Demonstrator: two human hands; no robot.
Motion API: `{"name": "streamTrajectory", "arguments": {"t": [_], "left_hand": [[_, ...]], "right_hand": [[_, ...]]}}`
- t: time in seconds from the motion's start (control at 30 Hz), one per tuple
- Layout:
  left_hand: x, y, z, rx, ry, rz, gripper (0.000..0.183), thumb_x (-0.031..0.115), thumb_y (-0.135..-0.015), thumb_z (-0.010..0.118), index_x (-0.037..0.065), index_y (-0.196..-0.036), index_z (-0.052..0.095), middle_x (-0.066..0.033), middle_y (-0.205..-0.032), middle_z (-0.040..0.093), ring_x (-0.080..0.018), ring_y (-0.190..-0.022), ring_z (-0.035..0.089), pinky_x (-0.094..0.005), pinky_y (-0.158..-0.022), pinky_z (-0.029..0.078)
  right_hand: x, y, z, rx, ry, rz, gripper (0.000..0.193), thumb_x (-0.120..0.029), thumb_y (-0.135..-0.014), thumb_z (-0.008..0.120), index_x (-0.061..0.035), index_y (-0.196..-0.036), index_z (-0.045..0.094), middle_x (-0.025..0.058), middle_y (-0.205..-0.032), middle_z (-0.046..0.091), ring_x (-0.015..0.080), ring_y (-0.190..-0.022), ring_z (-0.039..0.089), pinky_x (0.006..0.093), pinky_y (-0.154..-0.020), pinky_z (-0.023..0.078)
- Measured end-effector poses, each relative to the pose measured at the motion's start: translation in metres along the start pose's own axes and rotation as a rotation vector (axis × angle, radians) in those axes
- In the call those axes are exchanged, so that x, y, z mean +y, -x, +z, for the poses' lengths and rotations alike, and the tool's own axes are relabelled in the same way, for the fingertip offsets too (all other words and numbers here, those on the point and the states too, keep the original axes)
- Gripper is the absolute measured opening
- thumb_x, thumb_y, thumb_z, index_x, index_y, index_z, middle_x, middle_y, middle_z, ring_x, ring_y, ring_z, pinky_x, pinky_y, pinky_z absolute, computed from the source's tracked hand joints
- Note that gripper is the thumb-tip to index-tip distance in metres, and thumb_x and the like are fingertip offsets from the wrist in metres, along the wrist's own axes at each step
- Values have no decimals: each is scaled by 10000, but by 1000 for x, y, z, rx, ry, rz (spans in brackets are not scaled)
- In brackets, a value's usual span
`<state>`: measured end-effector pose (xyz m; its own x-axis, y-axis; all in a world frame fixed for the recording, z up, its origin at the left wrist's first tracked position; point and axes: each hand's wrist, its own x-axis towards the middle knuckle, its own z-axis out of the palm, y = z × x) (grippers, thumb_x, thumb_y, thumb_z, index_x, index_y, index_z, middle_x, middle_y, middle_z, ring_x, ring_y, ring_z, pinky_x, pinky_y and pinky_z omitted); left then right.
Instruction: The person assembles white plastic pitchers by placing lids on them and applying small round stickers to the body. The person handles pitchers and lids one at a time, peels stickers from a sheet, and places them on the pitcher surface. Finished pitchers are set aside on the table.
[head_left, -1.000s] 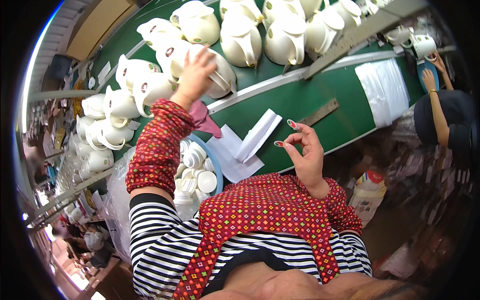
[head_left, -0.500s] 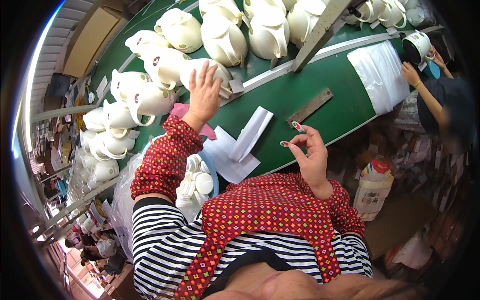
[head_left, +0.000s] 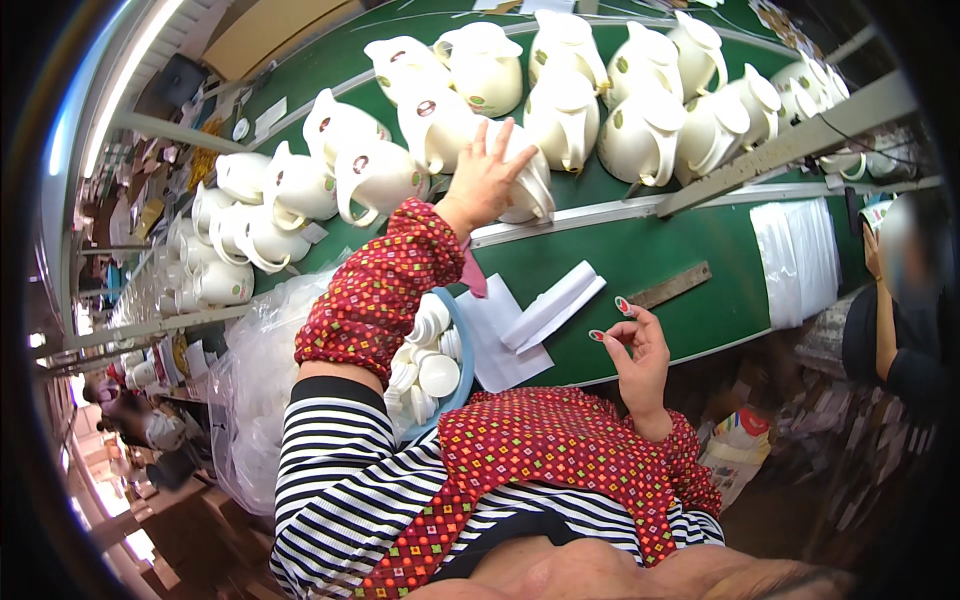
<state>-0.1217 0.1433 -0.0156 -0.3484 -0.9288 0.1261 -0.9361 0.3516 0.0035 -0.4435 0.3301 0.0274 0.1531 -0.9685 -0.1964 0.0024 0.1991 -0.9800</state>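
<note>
My left hand (head_left: 485,178) lies with spread fingers over a cream plastic jug (head_left: 530,188) at the front of the rows, partly hiding it. Closer to my body on the right, my right hand (head_left: 642,372) is raised with thumb and index finger apart. A small oval red-and-green sticker (head_left: 624,306) clings to the index fingertip, and a second sticker (head_left: 597,336) to the thumb tip. More cream jugs with handles (head_left: 560,120) crowd around the left hand and beyond it. A bit of pink cloth (head_left: 474,274) shows beside my left wrist.
White paper sheets (head_left: 555,305) and a flat metal strip (head_left: 672,288) lie on the green table. A blue-rimmed tub (head_left: 463,350) holds white lids (head_left: 438,376), beside clear plastic bags (head_left: 250,410). A metal bar (head_left: 800,145) slants across. Right: stacked plastic bags (head_left: 795,260), a co-worker (head_left: 885,340).
The view has shifted, so the table and jugs appear farther right and more jugs show. My left hand stays on the same jug; my right hand still carries both stickers.
</note>
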Motion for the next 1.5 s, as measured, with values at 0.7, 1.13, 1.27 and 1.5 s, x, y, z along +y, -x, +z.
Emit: {"name": "streamTrajectory", "arguments": {"t": [0.7, 1.13, 1.27, 1.5], "left_hand": [[-166, -24, -3, -28, -279, 148, 925, 33, -798, 722, 122, -1625, 318, -75, -1206, 669, -245, -1280, 573, -523, -1281, 209], [-56, 116, -170, 706, 753, -451, 388, 151, -1016, 635, 11, -1378, 624, -114, -1148, 748, -229, -1031, 692, -363, -1011, 495], [15, 176, -126, 578, 1519, -800, 302, 175, -1104, 543, -7, -1335, 612, -67, -1179, 711, -126, -1037, 665, -268, -908, 542], [113, 251, -105, 499, 1623, -994, 284, 110, -1091, 503, 13, -1337, 609, -75, -1180, 706, -130, -1046, 666, -282, -899, 549]], "right_hand": [[2, 14, 5, 50, -139, 92, 516, 85, -935, 674, 30, -1407, 472, 63, -955, 683, 105, -890, 650, 253, -868, 523], [-111, -31, 31, -350, -399, -41, 572, 84, -935, 691, -1, -1453, 463, 86, -993, 695, 167, -972, 703, 312, -944, 553], [-137, -19, 48, -598, -457, 32, 608, 67, -940, 697, -4, -1483, 431, 123, -1061, 663, 164, -1051, 650, 344, -964, 550], [-108, -15, 36, -436, -103, 143, 534, 18, -952, 693, 30, -1433, 460, 49, -961, 709, 82, -925, 634, 246, -885, 478]]}}
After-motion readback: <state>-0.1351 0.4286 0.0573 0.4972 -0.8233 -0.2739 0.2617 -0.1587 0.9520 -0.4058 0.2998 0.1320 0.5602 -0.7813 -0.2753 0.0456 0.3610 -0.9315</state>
